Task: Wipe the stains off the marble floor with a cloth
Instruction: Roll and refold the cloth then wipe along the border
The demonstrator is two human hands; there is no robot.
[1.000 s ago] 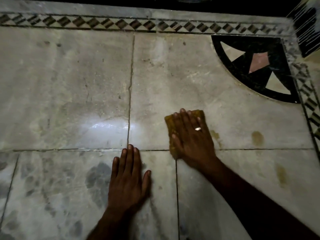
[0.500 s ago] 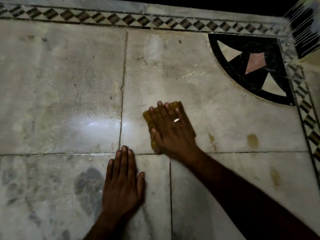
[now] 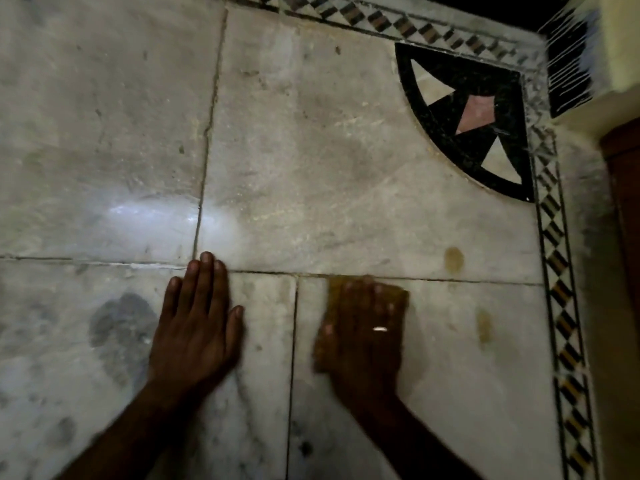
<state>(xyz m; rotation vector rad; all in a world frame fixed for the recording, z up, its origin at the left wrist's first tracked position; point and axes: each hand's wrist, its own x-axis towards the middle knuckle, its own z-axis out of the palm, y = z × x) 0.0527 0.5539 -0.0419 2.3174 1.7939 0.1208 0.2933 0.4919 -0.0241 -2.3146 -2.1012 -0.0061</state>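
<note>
A: Nearest the camera, left hand (image 3: 199, 317) lies flat on the marble floor (image 3: 311, 168), fingers extended, gripping nothing; it looks like a brace. Fingertips reach the tile joint.

B: And the working side?

A: Right hand (image 3: 363, 327) is pressed palm-down on the yellow cloth (image 3: 398, 297), fingers spread over it, pinning rather than pinching. Cloth sits on the near-right tile, its top edge just under the horizontal joint. The hand is motion-blurred, so I judge a stroke is in progress.

B: Targets?

A: Long stain (image 3: 484, 324) to the right of the cloth on the same tile; round stain (image 3: 454, 259) beyond the joint. Both apart from the cloth, unwiped. Further back, the corner inlay (image 3: 474, 119).

B: Technique note?

A: Keep the palm flat for even pressure and carry the cloth right over the long stain, then forward to the round one, with overlapping passes.

B: Versus half a second ago?

A: The cloth was then on the far tile above the joint; it now lies below it, nearer the person. Left hand unchanged.
</note>
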